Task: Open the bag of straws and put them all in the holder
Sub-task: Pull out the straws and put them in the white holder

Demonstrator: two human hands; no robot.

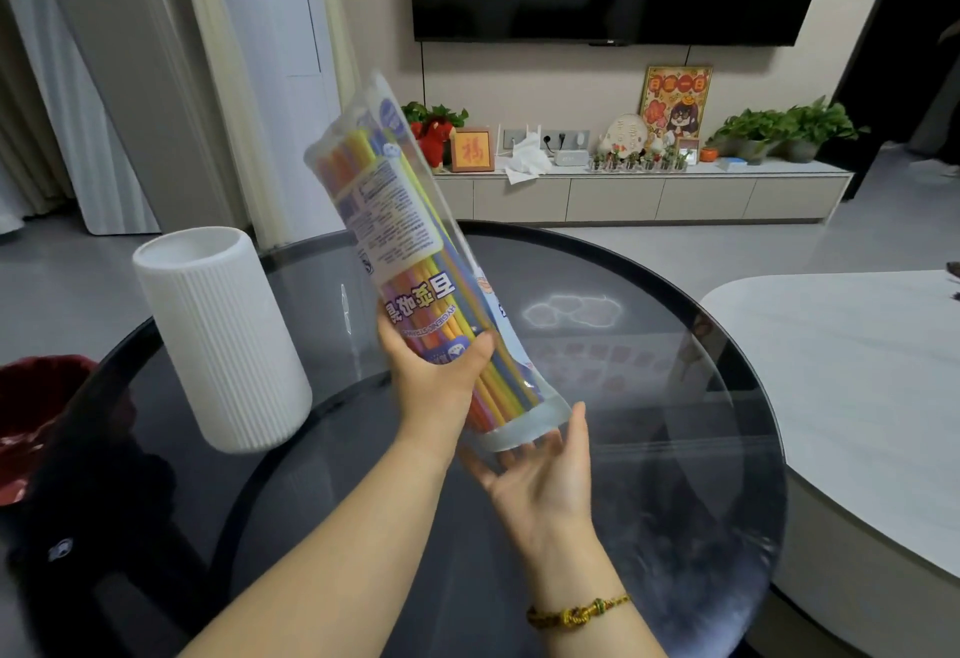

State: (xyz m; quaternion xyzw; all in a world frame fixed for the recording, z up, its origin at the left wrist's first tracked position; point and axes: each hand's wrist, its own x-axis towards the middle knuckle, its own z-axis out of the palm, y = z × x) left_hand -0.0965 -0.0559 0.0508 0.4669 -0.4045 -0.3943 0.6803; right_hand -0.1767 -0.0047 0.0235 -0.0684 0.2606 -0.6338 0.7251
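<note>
A sealed clear plastic bag of coloured straws (410,247) is held up over the round glass table (649,449), tilted with its top leaning away to the left. My left hand (434,371) grips the bag around its lower half. Under the bag's bottom seam my right hand (540,470) lies palm up, fingers spread, fingertips touching or just below the seam. A tall white ribbed holder (218,340) stands on the table to the left of the bag, its mouth showing nothing inside.
A red bin (31,423) sits on the floor at the far left. A white table (857,397) adjoins the glass one on the right. Behind are a TV cabinet (649,195) with plants and ornaments, and curtains at left.
</note>
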